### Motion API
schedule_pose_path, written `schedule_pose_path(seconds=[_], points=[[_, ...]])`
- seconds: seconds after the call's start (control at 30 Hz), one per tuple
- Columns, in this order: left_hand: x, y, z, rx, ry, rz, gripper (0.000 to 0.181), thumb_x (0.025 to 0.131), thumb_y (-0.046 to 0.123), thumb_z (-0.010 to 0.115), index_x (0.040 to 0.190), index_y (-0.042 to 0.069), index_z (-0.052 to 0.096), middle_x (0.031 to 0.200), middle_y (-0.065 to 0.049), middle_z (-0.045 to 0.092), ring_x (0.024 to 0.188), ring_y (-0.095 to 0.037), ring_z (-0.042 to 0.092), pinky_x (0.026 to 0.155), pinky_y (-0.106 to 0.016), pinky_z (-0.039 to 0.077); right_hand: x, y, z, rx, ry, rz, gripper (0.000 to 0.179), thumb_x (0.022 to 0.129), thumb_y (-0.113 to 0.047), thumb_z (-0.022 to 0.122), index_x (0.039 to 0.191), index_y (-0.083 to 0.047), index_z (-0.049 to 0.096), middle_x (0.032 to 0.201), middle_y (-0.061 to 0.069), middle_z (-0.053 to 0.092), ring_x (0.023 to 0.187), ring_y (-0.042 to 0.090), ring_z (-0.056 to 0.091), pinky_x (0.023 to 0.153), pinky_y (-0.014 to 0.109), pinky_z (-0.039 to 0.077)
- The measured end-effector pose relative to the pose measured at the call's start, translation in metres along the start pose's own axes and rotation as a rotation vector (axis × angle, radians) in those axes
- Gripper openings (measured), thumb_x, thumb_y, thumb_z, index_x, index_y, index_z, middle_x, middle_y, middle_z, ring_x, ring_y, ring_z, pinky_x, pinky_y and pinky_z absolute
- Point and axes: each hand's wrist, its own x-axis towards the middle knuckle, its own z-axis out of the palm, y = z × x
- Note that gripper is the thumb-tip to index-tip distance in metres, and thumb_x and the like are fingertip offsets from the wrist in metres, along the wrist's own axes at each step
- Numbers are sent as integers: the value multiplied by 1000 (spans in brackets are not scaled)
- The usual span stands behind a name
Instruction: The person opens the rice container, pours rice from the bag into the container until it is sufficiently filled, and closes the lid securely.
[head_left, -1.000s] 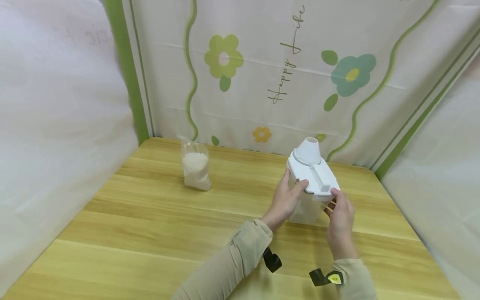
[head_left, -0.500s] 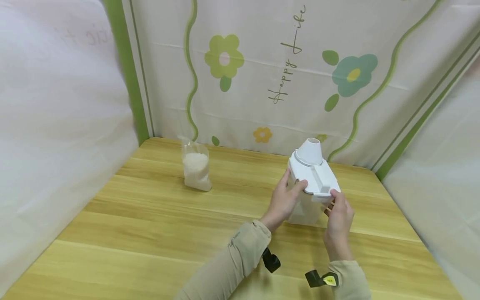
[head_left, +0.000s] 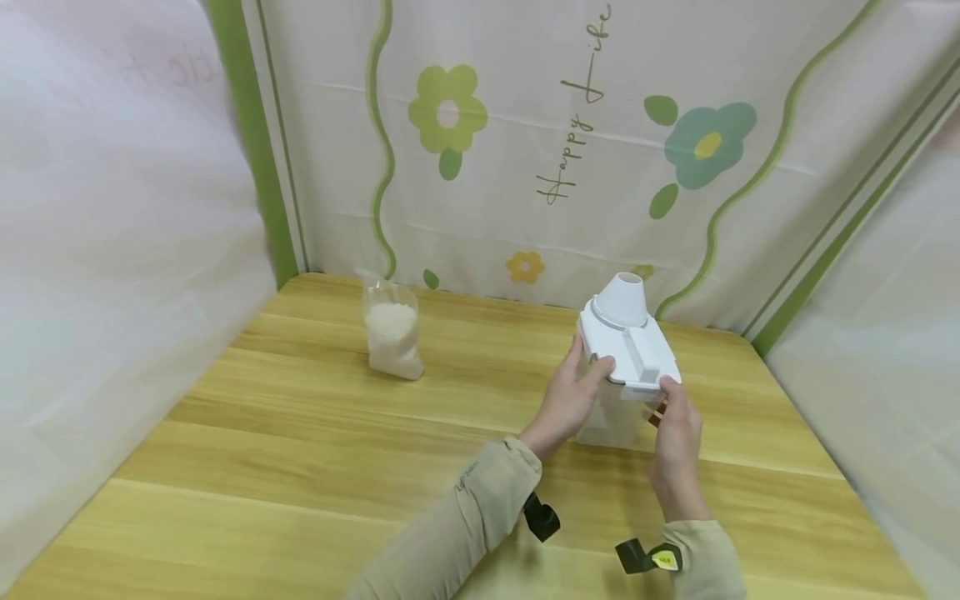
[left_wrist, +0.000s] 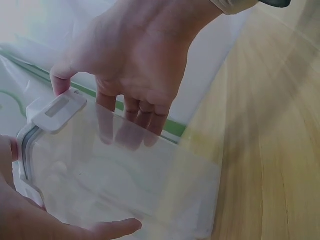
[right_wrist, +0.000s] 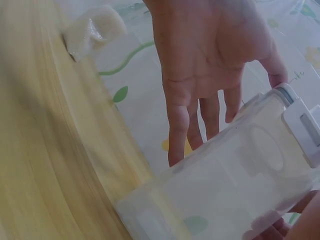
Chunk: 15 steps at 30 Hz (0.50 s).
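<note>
A clear plastic food storage container (head_left: 611, 421) with a white lid (head_left: 607, 340) stands on the table, right of the middle. A white cone-shaped cup (head_left: 624, 300) rises from the back of its lid. My left hand (head_left: 566, 400) holds the container's left side, thumb at the lid's edge and fingers along the wall. At the front right my right hand (head_left: 677, 437) holds it too. In the left wrist view the right thumb presses a white latch (left_wrist: 60, 112), with the other fingers against the clear wall. Nothing shows inside the container.
A clear bag (head_left: 393, 337) of white grains, which look like rice, stands at the back left of the wooden table (head_left: 300, 467). A printed curtain (head_left: 480, 200) hangs along the table's back edge, with white sheets on both sides.
Both hands keep their hold on the container, with only slight shifts of the right hand and wrist. The container and the bag stay in place.
</note>
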Motion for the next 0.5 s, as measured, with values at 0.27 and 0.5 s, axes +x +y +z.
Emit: schedule_pose_path(seconds=[0.27,0.5], points=[[-6,3,-4,-2,9,-38,79,94,55,57,158,25,20,159,4,21,142,-15,23,115,-39,20,-4,-1,2,-57,-62,12,51,104,-40,36,131,-1,55,118,7,51,101,17,45,88,37,34],[-13,7,-13,7,36,-87,77,92,57,59,156,31,25,158,5,25,142,-19,25,114,-42,23,-10,0,8,-60,-98,-29,47,105,-35,33,124,2,55,112,8,50,98,16,42,85,38,32]])
